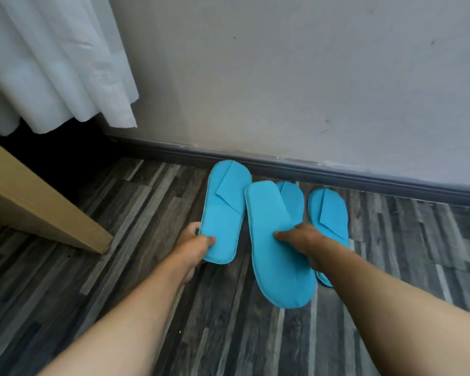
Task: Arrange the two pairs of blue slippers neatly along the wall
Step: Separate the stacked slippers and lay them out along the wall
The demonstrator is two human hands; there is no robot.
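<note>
Blue slippers x4 on the wood-look floor (136,213) near the baseboard (337,172): left hand (193,246) grips leftmost slipper (224,210) by its heel, right hand (300,238) pinches a raised, tilted second slipper (276,240) over the third slipper (291,199), fourth slipper (330,213) lies flat rightmost.

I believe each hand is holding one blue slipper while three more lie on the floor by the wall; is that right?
Not quite: the head view shows two slippers on the floor, not three. The left hand holds one slipper and the right hand another.
</note>
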